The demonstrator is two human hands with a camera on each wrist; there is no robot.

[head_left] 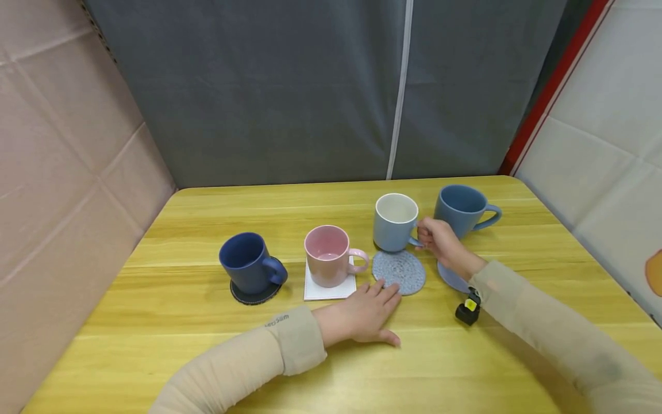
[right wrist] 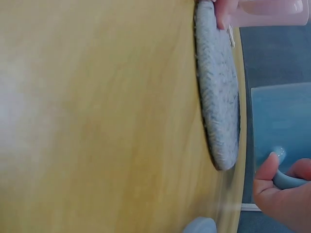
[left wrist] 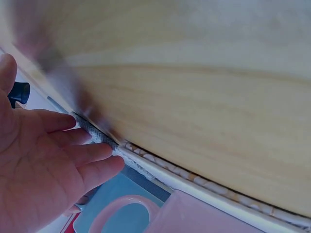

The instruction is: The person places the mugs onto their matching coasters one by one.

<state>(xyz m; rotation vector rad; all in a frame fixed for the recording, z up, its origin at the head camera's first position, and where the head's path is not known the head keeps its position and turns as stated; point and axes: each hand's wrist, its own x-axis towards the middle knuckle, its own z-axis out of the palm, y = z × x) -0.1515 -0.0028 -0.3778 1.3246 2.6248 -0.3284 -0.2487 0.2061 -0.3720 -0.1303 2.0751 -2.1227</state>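
Note:
My right hand (head_left: 439, 238) grips the handle of a light blue mug (head_left: 393, 233) with a white inside. The mug is upright over the back edge of a round grey woven coaster (head_left: 405, 273); in the right wrist view, dark curtain shows between the table's edge and the mug's base. My left hand (head_left: 369, 313) lies with fingers spread and straight, its fingertips at the coaster's near edge. Just left of the coaster, a pink mug (head_left: 327, 264) stands on a square white coaster (head_left: 315, 292).
At the left, a navy mug (head_left: 245, 267) stands on a round dark coaster (head_left: 256, 298). A larger blue mug (head_left: 460, 207) is at the back right, behind my right hand. A blue-grey coaster (head_left: 451, 279) is partly hidden under my right wrist. A grey curtain (head_left: 258, 92) hangs behind the table.

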